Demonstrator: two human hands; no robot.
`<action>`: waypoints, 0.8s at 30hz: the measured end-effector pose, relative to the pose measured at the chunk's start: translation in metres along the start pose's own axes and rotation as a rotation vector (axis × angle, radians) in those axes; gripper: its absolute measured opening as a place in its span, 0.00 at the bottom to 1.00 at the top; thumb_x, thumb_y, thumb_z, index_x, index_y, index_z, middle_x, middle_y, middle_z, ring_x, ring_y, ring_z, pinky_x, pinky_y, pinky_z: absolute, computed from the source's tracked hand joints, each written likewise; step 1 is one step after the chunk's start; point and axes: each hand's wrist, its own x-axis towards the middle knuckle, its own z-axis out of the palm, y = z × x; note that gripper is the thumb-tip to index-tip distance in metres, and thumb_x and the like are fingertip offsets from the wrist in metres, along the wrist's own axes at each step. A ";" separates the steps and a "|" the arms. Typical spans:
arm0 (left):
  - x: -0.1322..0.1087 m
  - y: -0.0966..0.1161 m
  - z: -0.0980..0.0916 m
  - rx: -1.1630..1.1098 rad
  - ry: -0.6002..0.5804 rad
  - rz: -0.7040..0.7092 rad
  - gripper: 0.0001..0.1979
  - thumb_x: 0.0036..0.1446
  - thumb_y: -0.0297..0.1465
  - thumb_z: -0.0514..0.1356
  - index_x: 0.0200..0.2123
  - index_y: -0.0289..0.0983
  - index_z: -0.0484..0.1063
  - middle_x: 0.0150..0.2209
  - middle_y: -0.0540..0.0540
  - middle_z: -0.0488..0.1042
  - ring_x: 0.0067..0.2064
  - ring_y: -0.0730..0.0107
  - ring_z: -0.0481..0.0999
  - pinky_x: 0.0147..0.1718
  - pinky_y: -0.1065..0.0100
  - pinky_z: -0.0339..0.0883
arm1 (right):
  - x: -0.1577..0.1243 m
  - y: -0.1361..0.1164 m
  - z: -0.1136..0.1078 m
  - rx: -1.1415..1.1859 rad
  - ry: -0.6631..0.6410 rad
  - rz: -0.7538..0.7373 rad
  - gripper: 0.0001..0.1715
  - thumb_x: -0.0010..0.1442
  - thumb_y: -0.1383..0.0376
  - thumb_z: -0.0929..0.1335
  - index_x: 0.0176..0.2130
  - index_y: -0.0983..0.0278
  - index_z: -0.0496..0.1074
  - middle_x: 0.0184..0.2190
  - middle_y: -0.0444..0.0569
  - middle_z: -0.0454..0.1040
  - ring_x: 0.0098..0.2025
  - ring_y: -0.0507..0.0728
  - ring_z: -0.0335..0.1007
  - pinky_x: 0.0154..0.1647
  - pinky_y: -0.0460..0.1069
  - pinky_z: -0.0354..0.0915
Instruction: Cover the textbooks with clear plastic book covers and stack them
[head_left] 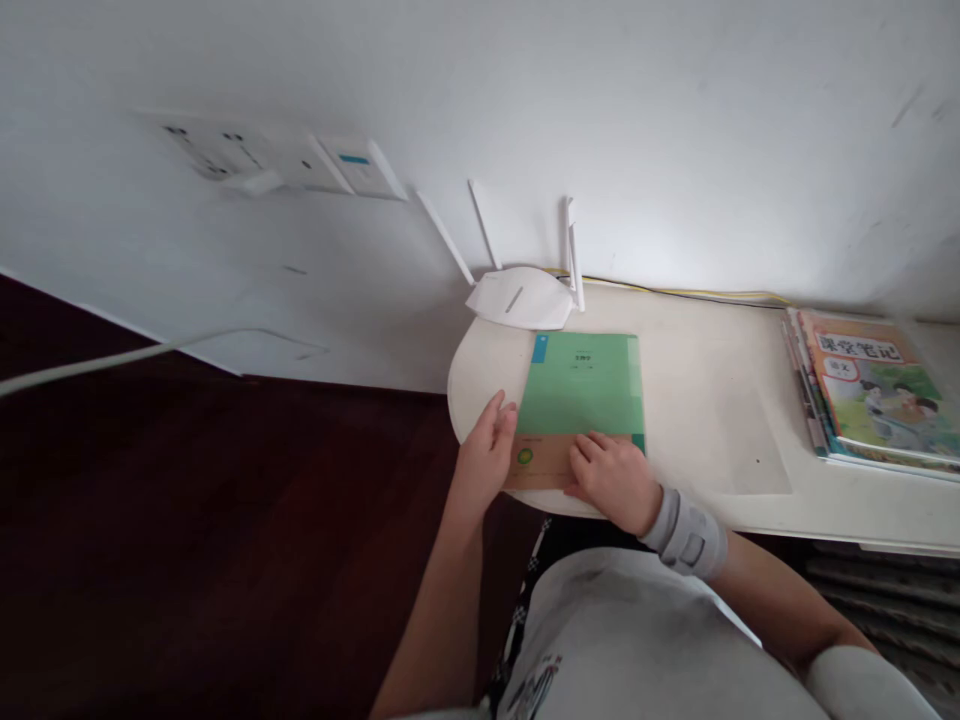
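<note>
A green textbook [585,385] with a brown lower band lies closed near the rounded left end of the white table [697,400]. At its left edge is my left hand [484,455], open, fingers stretched and the thumb beside the cover. My right hand [615,480], wearing a grey wrist strap [686,535], rests on the lower right of the book. Its fingers are bent onto the cover and the thumb is by the front edge.
Behind the book stands a white router [521,297] with raised antennas. Yellow and black cables [675,291] run along the wall. A stack of books [877,390] lies at right, and a clear sheet [720,430] lies between. Wall sockets [285,155] are at upper left.
</note>
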 end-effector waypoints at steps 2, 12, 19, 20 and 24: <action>0.001 -0.006 -0.002 -0.062 0.008 -0.008 0.30 0.59 0.47 0.49 0.59 0.36 0.58 0.53 0.36 0.70 0.54 0.58 0.69 0.55 0.57 0.59 | 0.003 -0.001 -0.004 -0.005 -0.038 -0.005 0.21 0.53 0.55 0.70 0.40 0.70 0.72 0.44 0.57 0.73 0.47 0.60 0.68 0.40 0.51 0.67; 0.003 -0.011 -0.004 -0.198 0.010 -0.030 0.29 0.57 0.47 0.52 0.57 0.37 0.61 0.52 0.37 0.71 0.53 0.58 0.71 0.54 0.56 0.61 | 0.004 0.002 -0.018 0.005 -0.120 -0.062 0.15 0.57 0.57 0.68 0.35 0.68 0.73 0.37 0.55 0.73 0.42 0.59 0.69 0.34 0.49 0.67; 0.004 -0.012 -0.004 -0.216 0.002 -0.024 0.29 0.57 0.47 0.52 0.56 0.36 0.61 0.52 0.36 0.71 0.52 0.59 0.72 0.53 0.57 0.61 | 0.002 0.000 -0.014 0.005 -0.108 -0.049 0.13 0.55 0.59 0.70 0.36 0.68 0.73 0.39 0.55 0.73 0.45 0.60 0.68 0.37 0.50 0.66; 0.004 -0.012 -0.004 -0.212 -0.002 -0.026 0.29 0.57 0.47 0.52 0.56 0.36 0.61 0.52 0.36 0.71 0.52 0.59 0.71 0.53 0.57 0.62 | 0.002 0.001 -0.014 0.018 -0.110 -0.052 0.13 0.55 0.59 0.70 0.35 0.68 0.73 0.39 0.55 0.73 0.45 0.60 0.68 0.38 0.50 0.66; 0.002 -0.010 -0.005 -0.233 -0.016 -0.018 0.29 0.57 0.48 0.52 0.56 0.36 0.61 0.52 0.36 0.71 0.52 0.59 0.72 0.53 0.56 0.62 | 0.000 0.001 -0.017 0.049 -0.125 -0.080 0.09 0.61 0.64 0.65 0.34 0.67 0.73 0.36 0.53 0.74 0.42 0.57 0.69 0.37 0.49 0.65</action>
